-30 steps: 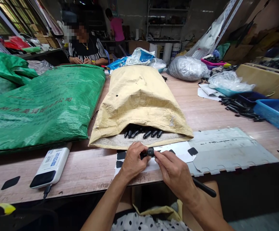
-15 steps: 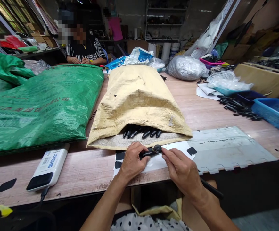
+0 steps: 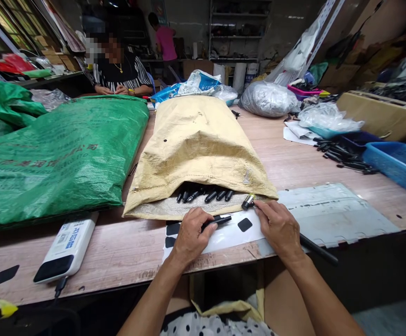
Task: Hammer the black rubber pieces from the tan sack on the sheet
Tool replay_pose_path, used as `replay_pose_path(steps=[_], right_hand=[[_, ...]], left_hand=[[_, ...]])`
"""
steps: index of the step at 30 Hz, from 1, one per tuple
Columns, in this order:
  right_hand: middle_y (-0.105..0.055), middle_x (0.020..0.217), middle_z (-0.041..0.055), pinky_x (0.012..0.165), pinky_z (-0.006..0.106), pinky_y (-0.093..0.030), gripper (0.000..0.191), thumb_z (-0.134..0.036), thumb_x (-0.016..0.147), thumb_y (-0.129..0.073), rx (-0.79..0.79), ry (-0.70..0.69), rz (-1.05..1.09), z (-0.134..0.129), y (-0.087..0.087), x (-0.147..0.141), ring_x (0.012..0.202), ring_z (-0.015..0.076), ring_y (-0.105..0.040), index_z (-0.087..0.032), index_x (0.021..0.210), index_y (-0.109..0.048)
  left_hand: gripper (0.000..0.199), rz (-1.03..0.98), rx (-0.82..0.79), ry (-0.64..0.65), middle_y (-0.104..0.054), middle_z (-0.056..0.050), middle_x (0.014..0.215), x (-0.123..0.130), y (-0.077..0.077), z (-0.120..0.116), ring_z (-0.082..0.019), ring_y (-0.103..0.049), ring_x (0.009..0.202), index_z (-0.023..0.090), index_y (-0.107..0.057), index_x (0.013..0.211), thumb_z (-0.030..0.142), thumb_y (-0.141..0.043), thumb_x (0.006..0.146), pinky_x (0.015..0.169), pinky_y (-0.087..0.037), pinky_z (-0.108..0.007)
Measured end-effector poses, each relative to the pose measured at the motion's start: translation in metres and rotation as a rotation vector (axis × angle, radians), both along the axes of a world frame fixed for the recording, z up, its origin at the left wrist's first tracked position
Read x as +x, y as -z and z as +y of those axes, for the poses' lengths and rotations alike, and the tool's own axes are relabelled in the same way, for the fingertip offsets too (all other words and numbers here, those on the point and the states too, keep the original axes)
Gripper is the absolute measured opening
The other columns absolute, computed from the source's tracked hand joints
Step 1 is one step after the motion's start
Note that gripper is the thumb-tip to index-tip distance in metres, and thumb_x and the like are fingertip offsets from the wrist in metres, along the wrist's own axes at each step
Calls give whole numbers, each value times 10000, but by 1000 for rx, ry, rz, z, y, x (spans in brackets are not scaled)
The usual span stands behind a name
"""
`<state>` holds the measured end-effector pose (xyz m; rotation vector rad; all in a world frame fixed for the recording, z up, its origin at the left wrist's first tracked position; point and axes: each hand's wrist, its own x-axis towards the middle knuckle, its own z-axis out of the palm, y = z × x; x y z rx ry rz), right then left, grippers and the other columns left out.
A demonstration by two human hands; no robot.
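Note:
My left hand (image 3: 194,233) pinches a black tube (image 3: 222,220) that points right over a white sheet (image 3: 223,235). To its right, my right hand (image 3: 279,226) holds a short dark cap-like piece (image 3: 248,201) with a shiny band and a yellowish end, near the right corner of the sack's mouth. The tube and this piece are apart. A long black rod (image 3: 318,249) extends from beside my right hand past the table edge. Several black tubes (image 3: 211,195) lie in the mouth of the beige sack (image 3: 203,149). A black rounded patch (image 3: 244,225) rests on the sheet.
A green sack (image 3: 59,154) and a white power bank (image 3: 66,247) with a cable are at left. To the right are a grey mat (image 3: 339,210), a blue tray (image 3: 395,163) and black parts (image 3: 346,156). A person (image 3: 119,74) sits across the table.
My right hand has moved right with the cap-like piece, away from the tube's end. The tube's tip now shows, and the patch on the sheet appears farther left.

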<state>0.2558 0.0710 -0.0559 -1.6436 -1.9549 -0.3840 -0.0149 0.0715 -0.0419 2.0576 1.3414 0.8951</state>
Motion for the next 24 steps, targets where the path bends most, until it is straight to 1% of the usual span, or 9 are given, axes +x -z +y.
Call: replay_pose_path(steps=[4, 12, 15, 18, 20, 21, 22, 23, 24], right_hand=[[-678, 908, 57, 787, 330, -429, 269, -251, 970, -519, -2, 4, 0, 0, 5, -1, 866, 205, -569, -222, 1164, -703], [-671, 931, 59, 784, 327, -408, 277, -262, 976, -508, -25, 8, 9, 0, 6, 0, 875, 207, -554, -224, 1181, -692], [-668, 927, 62, 786, 329, -408, 276, -265, 975, -507, -28, 9, 8, 0, 5, -1, 877, 209, -551, -223, 1175, -691], [-667, 930, 66, 786, 330, -410, 277, -261, 967, -509, -28, 9, 15, 0, 4, -1, 879, 208, -550, -220, 1170, -692], [-666, 936, 66, 789, 331, -413, 276, -258, 963, -512, -33, 7, 14, 0, 3, -1, 881, 208, -551, -220, 1170, -691], [-665, 939, 66, 793, 332, -413, 275, -259, 963, -514, -35, 7, 12, 0, 3, -1, 883, 208, -551, -220, 1172, -690], [-665, 939, 65, 795, 333, -412, 275, -261, 965, -514, -35, 8, 9, 0, 3, -1, 883, 209, -551, -221, 1173, -688], [-665, 940, 64, 797, 333, -411, 274, -263, 968, -512, -34, 11, 8, 0, 3, -1, 884, 210, -550, -222, 1175, -687], [-664, 940, 64, 797, 332, -409, 272, -267, 972, -510, -32, 14, 8, 0, 4, -1, 884, 210, -550, -222, 1173, -687]], left_hand=[[115, 14, 8, 3, -638, -45, 881, 0, 0, 0, -232, -567, 924, 213, -699, 903, 263, -597, 925, 849, -430, -366], [136, 40, 4, 4, -642, -45, 893, 0, 3, 3, -234, -565, 923, 211, -684, 895, 271, -571, 941, 852, -420, -373], [139, 31, -6, 8, -640, -53, 906, 1, -6, -4, -240, -566, 926, 209, -671, 909, 273, -554, 949, 857, -421, -382], [146, -66, -45, 71, -654, -58, 961, 6, -29, -27, -231, -589, 929, 225, -651, 1009, 288, -525, 971, 842, -444, -358], [157, -122, -145, 220, -674, -45, 964, 11, -43, -51, -209, -614, 888, 250, -645, 1061, 301, -520, 983, 798, -460, -321], [151, -123, -214, 314, -686, -31, 945, 14, -46, -63, -197, -624, 856, 264, -651, 1062, 303, -530, 980, 772, -462, -304], [137, -102, -286, 399, -696, -15, 921, 18, -44, -75, -188, -632, 826, 279, -662, 1050, 301, -554, 968, 750, -459, -292], [121, -64, -356, 457, -706, 0, 902, 21, -37, -86, -185, -640, 810, 291, -672, 1031, 291, -588, 944, 738, -456, -286], [119, -13, -419, 474, -717, 10, 900, 24, -25, -95, -189, -650, 814, 300, -682, 1012, 279, -622, 912, 737, -454, -285]])
